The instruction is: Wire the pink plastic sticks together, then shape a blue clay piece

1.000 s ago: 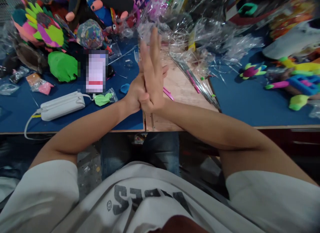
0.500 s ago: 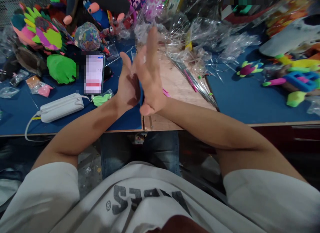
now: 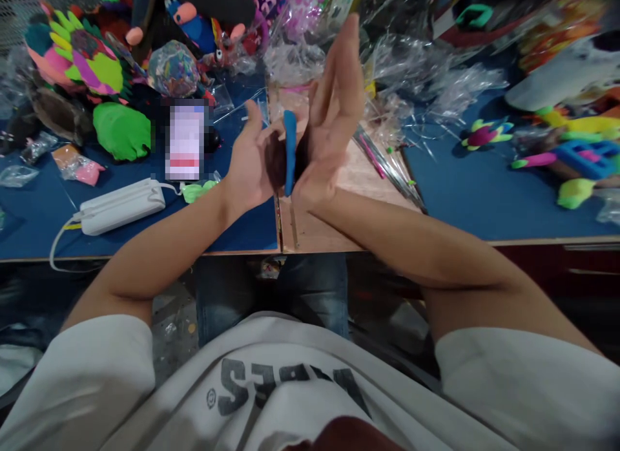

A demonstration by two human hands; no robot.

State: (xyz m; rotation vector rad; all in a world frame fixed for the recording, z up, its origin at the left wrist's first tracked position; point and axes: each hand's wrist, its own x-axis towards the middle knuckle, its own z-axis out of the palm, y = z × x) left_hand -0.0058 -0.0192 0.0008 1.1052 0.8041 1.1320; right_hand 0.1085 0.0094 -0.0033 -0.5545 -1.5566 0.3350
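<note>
A flattened piece of blue modelling clay (image 3: 289, 154) stands edge-on between my two palms. My left hand (image 3: 252, 160) holds it, palm turned to the right and thumb raised; the clay hides part of its fingers. Shadow darkens the palm beside the piece. My right hand (image 3: 332, 121) has its fingers stretched up and tilted away to the right. The heel of this hand is close to the clay's lower end; whether they touch I cannot tell. Both hands are above the bare wooden strip (image 3: 320, 225) of the table.
Left of the hands are a phone (image 3: 185, 141), a white power strip (image 3: 123, 207) and a green clay lump (image 3: 121, 132). Clay figures crowd the back left. Crumpled clear plastic (image 3: 407, 63) lies behind. Thin metal rods (image 3: 392, 163) and a small clay turtle (image 3: 485, 134) are to the right.
My palms, pressed together before, have come apart. The right hand has moved right and its fingers lean away, so the blue clay's edge now shows between them.
</note>
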